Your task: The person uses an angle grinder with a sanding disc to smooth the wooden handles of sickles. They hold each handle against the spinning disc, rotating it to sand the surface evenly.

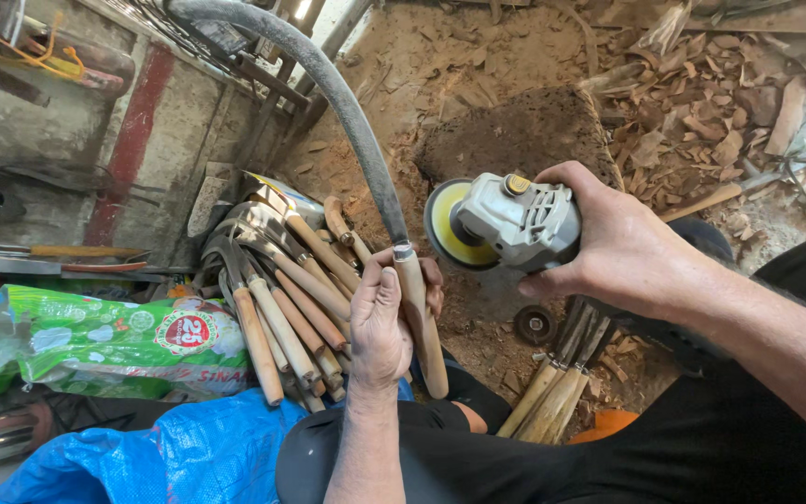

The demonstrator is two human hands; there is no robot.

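Observation:
My left hand [382, 322] grips the wooden handle [422, 322] of a sickle whose long curved grey blade [328, 89] arches up and away to the upper left. My right hand [622, 247] holds a grey angle grinder [520, 222] with a yellow-backed sanding disc [448, 227]. The disc faces left and sits just right of the sickle, close to where blade meets handle. Whether disc and metal touch cannot be told.
A pile of sickles with wooden handles [286, 299] lies left of my hand. More handles [552, 397] lie below the grinder. A green printed bag [104, 341], a blue sack [188, 457], a wooden stump [524, 131] and wood chips [701, 103] surround me.

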